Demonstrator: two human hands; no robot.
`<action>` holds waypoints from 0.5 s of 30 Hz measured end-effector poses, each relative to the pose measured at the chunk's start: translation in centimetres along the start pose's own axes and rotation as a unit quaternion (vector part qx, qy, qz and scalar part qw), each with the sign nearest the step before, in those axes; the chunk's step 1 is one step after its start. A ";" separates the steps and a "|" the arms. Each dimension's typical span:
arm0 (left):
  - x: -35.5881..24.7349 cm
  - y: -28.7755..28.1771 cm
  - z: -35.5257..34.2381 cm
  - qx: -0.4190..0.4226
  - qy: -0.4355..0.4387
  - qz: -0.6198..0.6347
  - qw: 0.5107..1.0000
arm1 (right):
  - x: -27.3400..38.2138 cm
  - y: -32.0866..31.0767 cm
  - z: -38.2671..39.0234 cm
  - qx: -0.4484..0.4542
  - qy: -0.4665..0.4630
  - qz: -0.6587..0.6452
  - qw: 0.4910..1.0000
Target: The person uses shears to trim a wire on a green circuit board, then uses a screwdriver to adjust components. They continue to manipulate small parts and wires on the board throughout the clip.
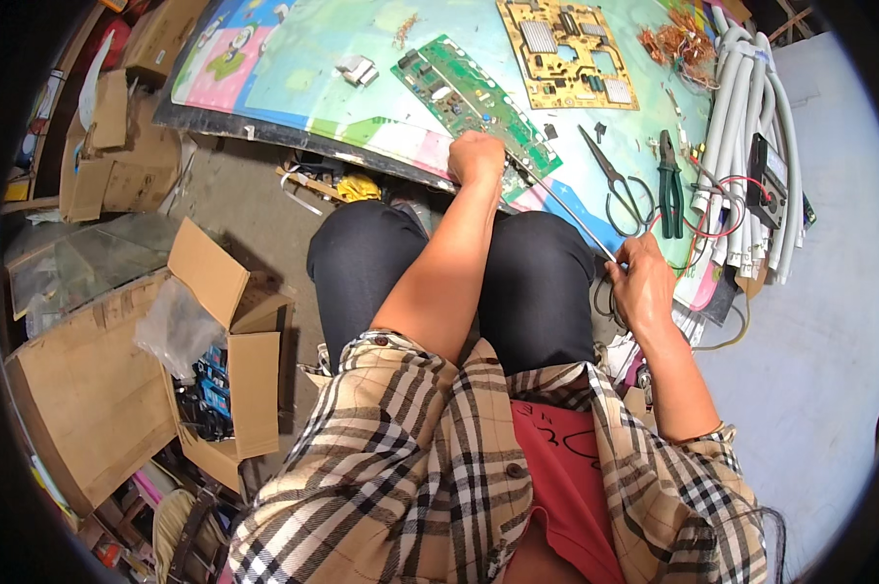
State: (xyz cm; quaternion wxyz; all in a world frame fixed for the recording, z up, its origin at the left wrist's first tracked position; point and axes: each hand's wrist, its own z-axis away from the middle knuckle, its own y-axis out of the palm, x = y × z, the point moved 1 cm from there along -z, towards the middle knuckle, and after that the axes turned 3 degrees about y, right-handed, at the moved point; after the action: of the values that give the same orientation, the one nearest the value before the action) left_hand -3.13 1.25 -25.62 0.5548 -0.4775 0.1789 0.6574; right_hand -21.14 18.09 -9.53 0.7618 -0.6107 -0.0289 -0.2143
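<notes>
A long green circuit board (444, 90) lies slantwise at the table's near edge. My left hand (476, 161) is closed at its near long side, gripping it there; the fingertips are hidden. Closed fingers of my right hand (644, 282) hold a long thin metal rod-like tool (568, 212), whose far end reaches the board beside my left hand. Its exact kind is unclear. Dark loops (605, 300) show under the right hand, partly hidden. Just beyond that hand lie black-handled scissors (615, 180) and dark green pliers (668, 185).
A tan circuit board (566, 54) lies at the back. Copper wire scraps (678, 44), grey tubes (736, 146) and a black meter (769, 180) with leads occupy the right side. A small metal piece (357, 70) sits left. Open cardboard boxes (255, 389) stand on the floor at left.
</notes>
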 end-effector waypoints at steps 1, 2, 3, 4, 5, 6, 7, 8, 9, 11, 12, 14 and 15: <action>0.2 0.0 -0.2 0.000 -0.002 0.002 1.000 | 0.0 0.1 0.1 -0.016 -0.010 0.011 1.000; 0.4 0.1 -0.4 0.001 -0.003 0.005 1.000 | 0.0 0.2 0.2 -0.032 -0.021 0.022 0.999; 0.6 0.1 -0.6 0.002 -0.004 0.007 1.000 | 0.0 0.3 0.3 -0.042 -0.028 0.023 0.998; 0.8 0.2 -0.8 0.003 0.010 0.003 1.000 | -0.1 0.3 0.3 -0.051 -0.035 0.025 0.998; 1.1 0.1 -0.9 0.008 0.011 0.006 1.000 | -0.1 0.3 0.4 -0.060 -0.043 0.027 0.997; 0.6 -0.2 -0.3 0.015 0.012 0.007 1.000 | 0.0 0.2 0.4 -0.057 -0.038 0.012 0.998; 0.1 -0.5 0.1 0.022 0.012 0.009 1.000 | -0.1 0.3 0.4 -0.047 -0.043 0.014 0.998; -0.1 -0.6 0.4 0.016 0.019 -0.017 1.000 | -0.3 0.3 0.4 -0.038 -0.047 0.016 0.998; -0.8 -1.2 1.0 0.021 0.036 -0.054 0.998 | -0.4 0.2 0.5 -0.029 -0.052 0.017 0.998; -2.4 -2.1 2.3 0.031 0.072 -0.130 0.988 | -0.9 0.1 0.8 -0.012 -0.029 -0.002 1.000; -2.2 -2.5 2.0 0.005 0.109 -0.154 0.982 | -1.0 0.0 1.0 -0.010 -0.026 -0.017 0.999; -1.5 -3.6 0.0 -0.069 0.119 -0.093 0.986 | -1.4 -0.2 1.2 0.003 -0.001 -0.043 0.999; -1.6 -4.5 -1.2 -0.104 0.123 -0.063 0.985 | -1.6 -0.2 1.4 -0.010 -0.001 -0.066 0.998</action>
State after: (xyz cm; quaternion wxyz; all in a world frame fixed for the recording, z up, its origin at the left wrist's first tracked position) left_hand 1.27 0.92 -23.57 0.5159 -0.6202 0.1463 0.5725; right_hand -22.40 19.81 -9.48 0.7399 -0.6151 -0.0673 -0.2640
